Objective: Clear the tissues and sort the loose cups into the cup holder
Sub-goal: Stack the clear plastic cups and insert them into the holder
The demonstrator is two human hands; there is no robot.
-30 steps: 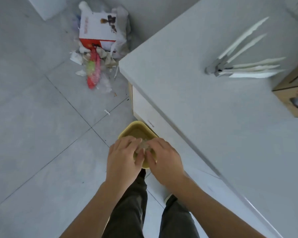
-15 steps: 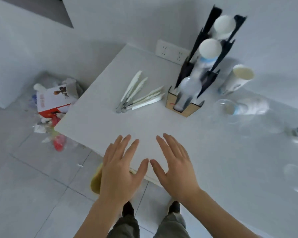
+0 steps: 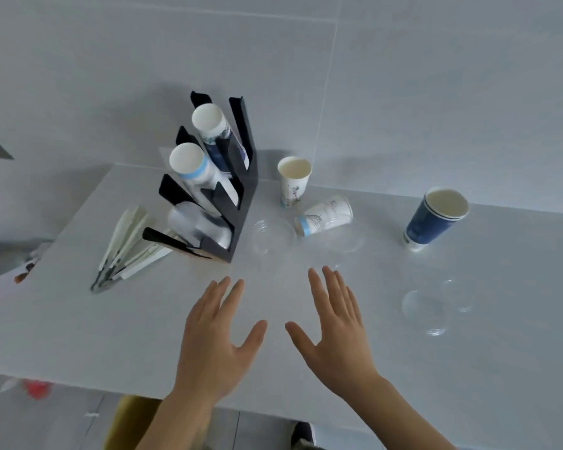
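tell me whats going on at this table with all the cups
A person holds both hands open above the white table, the left hand and right hand gripping nothing. The black cup holder already carries stacked cups. Loose ones remain: an upright white paper cup, a tipped white paper cup, blue paper cups and clear plastic cups.

We can read no text, brand or number here. The upright white paper cup (image 3: 294, 181) near the desk's far edge and the tipped cup (image 3: 325, 216) beside it carry printed patterns, too blurred for us to make out as lettering.
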